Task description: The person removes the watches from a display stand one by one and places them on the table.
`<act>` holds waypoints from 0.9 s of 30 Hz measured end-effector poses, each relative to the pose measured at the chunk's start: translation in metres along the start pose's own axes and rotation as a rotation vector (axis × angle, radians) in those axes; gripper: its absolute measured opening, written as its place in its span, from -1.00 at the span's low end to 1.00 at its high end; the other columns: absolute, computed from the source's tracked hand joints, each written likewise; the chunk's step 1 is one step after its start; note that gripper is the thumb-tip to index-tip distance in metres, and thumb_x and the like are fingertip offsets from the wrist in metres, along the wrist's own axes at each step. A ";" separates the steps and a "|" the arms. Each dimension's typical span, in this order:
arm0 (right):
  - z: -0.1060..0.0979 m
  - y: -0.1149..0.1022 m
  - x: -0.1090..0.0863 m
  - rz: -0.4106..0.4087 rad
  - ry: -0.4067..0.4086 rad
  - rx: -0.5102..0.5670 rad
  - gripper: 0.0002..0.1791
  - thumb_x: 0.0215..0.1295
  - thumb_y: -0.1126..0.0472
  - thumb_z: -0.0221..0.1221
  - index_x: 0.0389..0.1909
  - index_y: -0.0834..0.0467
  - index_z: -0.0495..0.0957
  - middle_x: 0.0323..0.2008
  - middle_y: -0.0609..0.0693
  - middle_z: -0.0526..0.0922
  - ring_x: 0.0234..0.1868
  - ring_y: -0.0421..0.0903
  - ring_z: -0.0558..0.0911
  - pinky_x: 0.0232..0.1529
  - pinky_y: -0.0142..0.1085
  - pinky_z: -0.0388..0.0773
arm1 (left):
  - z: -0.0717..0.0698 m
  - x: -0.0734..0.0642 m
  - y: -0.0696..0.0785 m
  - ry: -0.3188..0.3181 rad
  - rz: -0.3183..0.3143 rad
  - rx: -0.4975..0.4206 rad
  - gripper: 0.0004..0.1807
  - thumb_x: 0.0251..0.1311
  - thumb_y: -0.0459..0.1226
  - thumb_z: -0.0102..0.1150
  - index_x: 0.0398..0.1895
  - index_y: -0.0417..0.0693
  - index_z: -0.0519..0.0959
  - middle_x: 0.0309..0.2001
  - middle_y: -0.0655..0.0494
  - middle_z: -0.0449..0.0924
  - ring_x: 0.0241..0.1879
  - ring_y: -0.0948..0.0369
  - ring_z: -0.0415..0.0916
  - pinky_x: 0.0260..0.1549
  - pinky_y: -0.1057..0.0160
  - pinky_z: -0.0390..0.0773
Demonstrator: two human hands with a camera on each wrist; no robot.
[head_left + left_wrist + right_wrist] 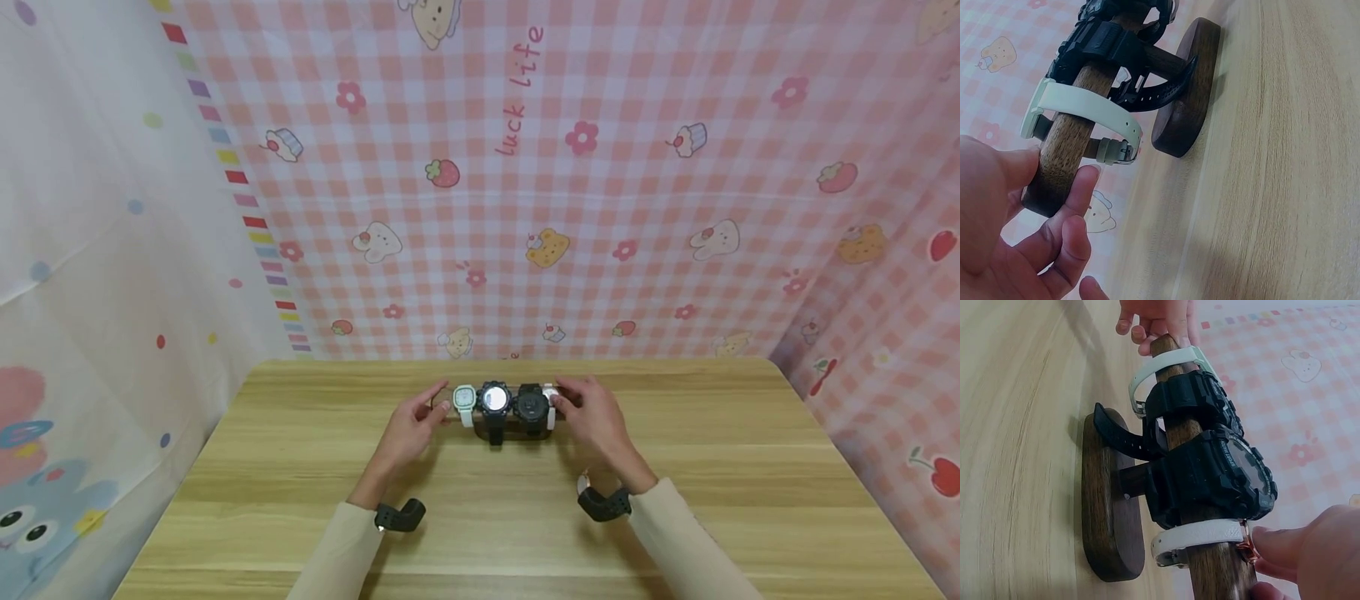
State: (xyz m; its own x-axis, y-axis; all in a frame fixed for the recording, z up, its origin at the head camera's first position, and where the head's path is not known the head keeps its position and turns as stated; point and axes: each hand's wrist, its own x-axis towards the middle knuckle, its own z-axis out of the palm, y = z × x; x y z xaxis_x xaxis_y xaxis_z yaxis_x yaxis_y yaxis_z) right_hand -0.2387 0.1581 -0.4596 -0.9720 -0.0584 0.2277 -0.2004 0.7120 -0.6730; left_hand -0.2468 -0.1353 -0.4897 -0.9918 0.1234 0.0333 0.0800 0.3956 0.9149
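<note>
A dark wooden T-shaped watch stand [1060, 162] has an oval base [1192, 94] and several watches strapped round its bar. My left hand [408, 427] pinches the bar's left end between thumb and fingers. Beside it sits a pale mint watch [464, 399] with a square face. Two chunky black watches follow, one with a bright, glaring face [495, 398], the other with a dark dial [532, 407]. At the right end my right hand [600, 418] holds a white-strapped watch [1200, 537], thumb against its rose-gold case, another finger by the bar.
The stand is on a wood-grain table [495, 533], toward its back edge. Behind hangs a pink checked cloth [480, 200], with a white patterned cloth [112, 208] at left. Black straps [401, 517] circle both wrists.
</note>
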 end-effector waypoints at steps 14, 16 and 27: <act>-0.003 -0.001 0.001 -0.009 -0.127 -0.027 -0.60 0.41 0.28 0.14 0.24 0.05 0.57 -0.33 0.06 0.42 -0.38 -0.09 0.39 -0.47 -0.29 0.32 | 0.000 0.000 -0.002 0.003 0.007 -0.007 -0.51 0.44 -0.19 0.08 0.42 0.13 0.40 -0.29 -0.14 0.72 -0.28 -0.09 0.60 -0.61 0.32 0.28; -0.003 0.000 0.001 -0.005 -0.132 -0.019 -0.60 0.41 0.27 0.15 0.25 0.03 0.57 -0.34 0.05 0.41 -0.39 -0.08 0.39 -0.47 -0.29 0.32 | 0.000 0.000 -0.003 0.002 0.010 -0.008 -0.51 0.44 -0.19 0.08 0.42 0.12 0.39 -0.29 -0.14 0.72 -0.28 -0.08 0.61 -0.61 0.32 0.28; -0.007 0.005 0.000 -0.053 -0.158 -0.026 -0.55 0.37 0.23 0.23 0.28 0.05 0.54 -0.33 0.03 0.36 -0.35 -0.09 0.35 -0.43 -0.31 0.30 | 0.000 0.000 -0.001 0.000 0.015 -0.010 -0.50 0.44 -0.19 0.09 0.42 0.07 0.39 -0.29 -0.16 0.72 -0.29 -0.09 0.60 -0.62 0.33 0.28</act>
State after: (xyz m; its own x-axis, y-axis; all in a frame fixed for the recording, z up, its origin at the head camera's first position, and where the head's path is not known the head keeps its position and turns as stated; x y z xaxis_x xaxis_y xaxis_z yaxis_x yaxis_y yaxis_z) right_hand -0.2385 0.1666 -0.4582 -0.9678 -0.2039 0.1476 -0.2505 0.7224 -0.6445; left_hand -0.2473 -0.1354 -0.4911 -0.9904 0.1297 0.0470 0.0939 0.3843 0.9184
